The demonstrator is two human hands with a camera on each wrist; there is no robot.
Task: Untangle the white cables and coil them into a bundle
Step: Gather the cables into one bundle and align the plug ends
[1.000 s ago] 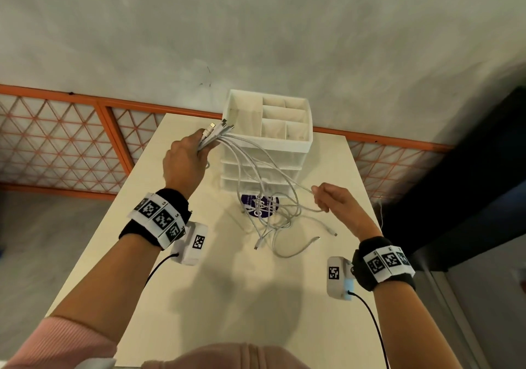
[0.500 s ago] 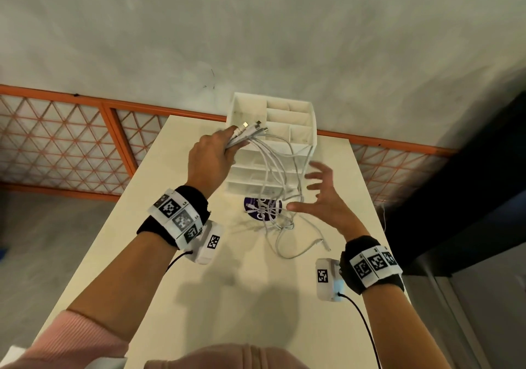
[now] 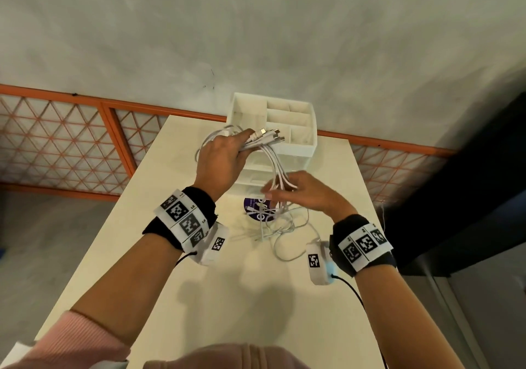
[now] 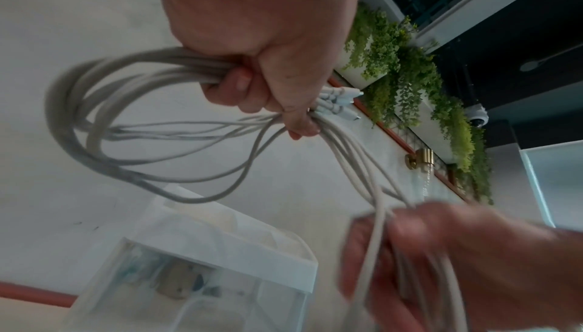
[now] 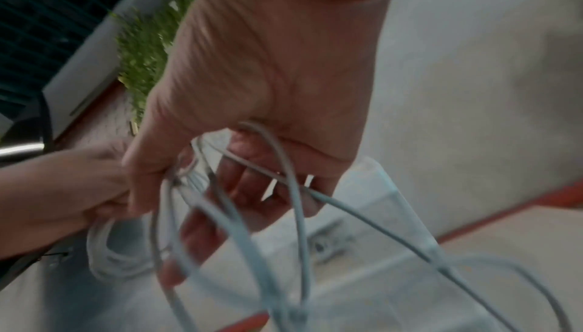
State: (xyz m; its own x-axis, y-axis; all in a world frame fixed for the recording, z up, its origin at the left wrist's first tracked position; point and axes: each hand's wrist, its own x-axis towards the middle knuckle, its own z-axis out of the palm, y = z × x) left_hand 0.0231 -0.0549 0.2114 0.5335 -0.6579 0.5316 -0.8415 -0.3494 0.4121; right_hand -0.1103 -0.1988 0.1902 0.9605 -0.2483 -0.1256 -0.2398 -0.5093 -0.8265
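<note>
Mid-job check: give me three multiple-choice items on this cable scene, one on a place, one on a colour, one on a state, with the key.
1. Where do the loose cable tails lie?
A. in the organizer's top
B. on the table in front of the organizer
C. on the floor

2. What colour is the round sticker under the tails?
A. purple
B. green
C. yellow

3. How is the left hand?
A. flat on the table
B. idle and empty
C. gripping looped cables

Key: B, the cables trail over the table before the organizer; A, the sticker shows purple; C, the left hand is curled round loops, while the right hand gathers strands.
</note>
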